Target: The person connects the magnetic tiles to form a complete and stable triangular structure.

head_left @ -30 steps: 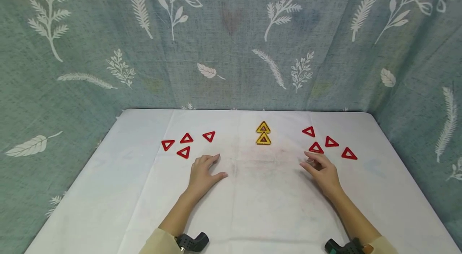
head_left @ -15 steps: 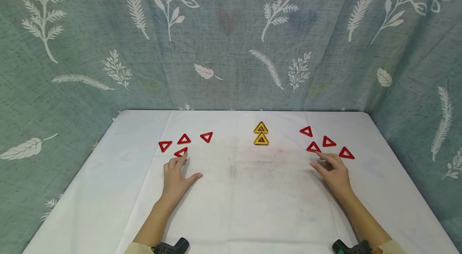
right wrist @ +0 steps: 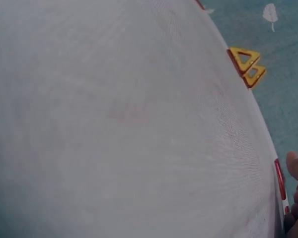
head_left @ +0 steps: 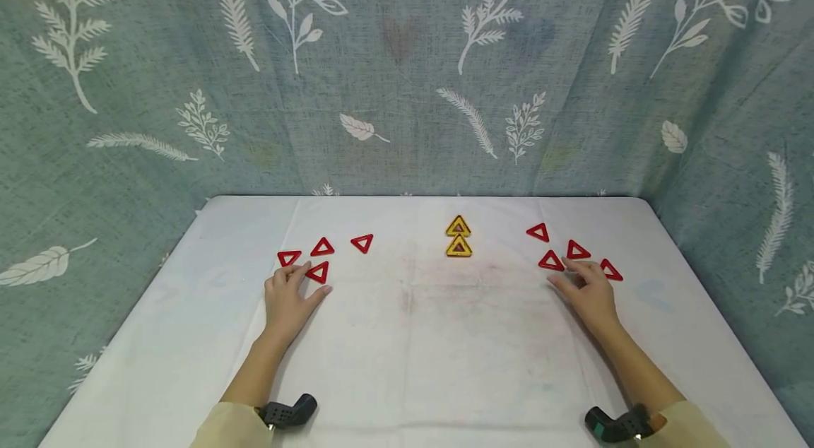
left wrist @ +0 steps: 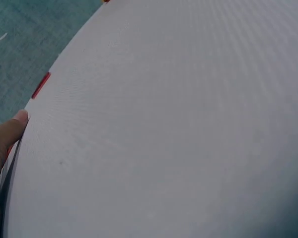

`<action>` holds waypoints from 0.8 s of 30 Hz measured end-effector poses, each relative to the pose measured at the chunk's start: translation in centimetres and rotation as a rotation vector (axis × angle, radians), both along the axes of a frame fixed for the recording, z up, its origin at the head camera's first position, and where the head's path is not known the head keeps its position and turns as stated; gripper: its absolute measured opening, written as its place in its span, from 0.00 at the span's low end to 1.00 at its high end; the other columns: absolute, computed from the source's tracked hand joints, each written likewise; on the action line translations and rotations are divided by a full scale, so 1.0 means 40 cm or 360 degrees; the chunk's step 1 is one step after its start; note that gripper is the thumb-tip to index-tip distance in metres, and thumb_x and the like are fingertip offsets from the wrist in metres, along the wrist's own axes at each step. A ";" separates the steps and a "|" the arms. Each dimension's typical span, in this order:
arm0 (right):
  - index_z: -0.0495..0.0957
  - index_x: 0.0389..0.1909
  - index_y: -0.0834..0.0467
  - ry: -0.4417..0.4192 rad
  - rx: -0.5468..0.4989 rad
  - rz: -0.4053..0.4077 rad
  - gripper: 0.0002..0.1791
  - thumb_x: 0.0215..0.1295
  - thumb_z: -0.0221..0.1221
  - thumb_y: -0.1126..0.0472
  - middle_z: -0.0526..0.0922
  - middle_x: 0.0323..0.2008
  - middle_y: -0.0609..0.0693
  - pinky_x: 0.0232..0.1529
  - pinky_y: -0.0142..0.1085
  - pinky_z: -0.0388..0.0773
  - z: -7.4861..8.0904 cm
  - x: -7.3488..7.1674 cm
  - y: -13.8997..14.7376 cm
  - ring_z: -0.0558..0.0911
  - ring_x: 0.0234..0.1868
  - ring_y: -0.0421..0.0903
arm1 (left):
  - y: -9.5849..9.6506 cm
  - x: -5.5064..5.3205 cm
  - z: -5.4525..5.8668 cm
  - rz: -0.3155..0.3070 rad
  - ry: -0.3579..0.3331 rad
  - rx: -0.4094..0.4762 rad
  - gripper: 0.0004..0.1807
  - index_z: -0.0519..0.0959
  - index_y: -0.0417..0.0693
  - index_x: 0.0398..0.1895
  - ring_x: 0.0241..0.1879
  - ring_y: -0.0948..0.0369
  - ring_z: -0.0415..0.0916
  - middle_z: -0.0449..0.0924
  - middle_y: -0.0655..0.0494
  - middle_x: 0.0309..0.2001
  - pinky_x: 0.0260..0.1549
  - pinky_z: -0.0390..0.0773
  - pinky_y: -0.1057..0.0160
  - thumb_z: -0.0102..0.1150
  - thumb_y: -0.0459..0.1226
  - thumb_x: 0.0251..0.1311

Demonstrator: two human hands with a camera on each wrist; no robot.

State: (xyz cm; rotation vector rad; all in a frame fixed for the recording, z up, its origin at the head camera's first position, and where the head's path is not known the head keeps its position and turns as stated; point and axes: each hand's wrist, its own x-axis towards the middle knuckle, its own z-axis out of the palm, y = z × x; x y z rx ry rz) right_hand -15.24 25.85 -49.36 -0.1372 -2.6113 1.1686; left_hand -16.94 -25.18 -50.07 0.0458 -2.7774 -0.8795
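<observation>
My left hand point(head_left: 287, 299) rests low on the left of the table, thumb and fingertips spread around the nearest red triangle frame point(head_left: 318, 272), fingertips right at its left side. Another red triangle frame point(head_left: 289, 257) lies just beyond those fingers. On the right, my right hand point(head_left: 591, 292) has its thumb and fingers apart. Its fingertips are among three red triangles: one at their left point(head_left: 551, 261), one just beyond point(head_left: 577, 249), and one partly hidden behind the hand point(head_left: 612, 270). In the wrist views each hand shows only at the edge.
Two yellow triangles point(head_left: 458, 246) with darker red-brown inside are at the back middle, one beyond the other. More red triangles lie at the back left point(head_left: 362, 243) and back right point(head_left: 538, 232). A leaf-patterned curtain point(head_left: 407, 80) hangs behind the white table point(head_left: 458, 356).
My left hand has moved left from the table's middle to the near red triangle. My right hand has shifted slightly right and farther forward among the red triangles. The head view has shifted slightly.
</observation>
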 end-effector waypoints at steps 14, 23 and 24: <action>0.68 0.64 0.64 -0.0225 0.0017 -0.0096 0.35 0.59 0.64 0.51 0.64 0.58 0.67 0.52 0.55 0.70 0.013 -0.062 -0.032 0.63 0.59 0.62 | -0.005 -0.011 0.006 -0.0074 -0.0069 -0.0023 0.28 0.76 0.47 0.58 0.57 0.44 0.54 0.64 0.43 0.55 0.54 0.51 0.43 0.65 0.47 0.54; 0.73 0.59 0.64 -0.0221 0.0106 -0.0193 0.29 0.58 0.65 0.54 0.67 0.54 0.67 0.50 0.55 0.69 0.004 -0.072 -0.048 0.63 0.57 0.64 | -0.008 -0.006 0.004 -0.0146 -0.0007 0.0013 0.27 0.82 0.50 0.50 0.54 0.46 0.59 0.69 0.48 0.49 0.51 0.53 0.44 0.70 0.50 0.46; 0.74 0.58 0.64 -0.0227 0.0103 -0.0191 0.29 0.58 0.65 0.54 0.67 0.54 0.67 0.49 0.55 0.69 0.003 -0.072 -0.049 0.63 0.57 0.64 | -0.008 -0.006 0.005 -0.0156 -0.0010 0.0023 0.26 0.83 0.50 0.49 0.54 0.46 0.59 0.70 0.48 0.48 0.52 0.52 0.44 0.70 0.50 0.46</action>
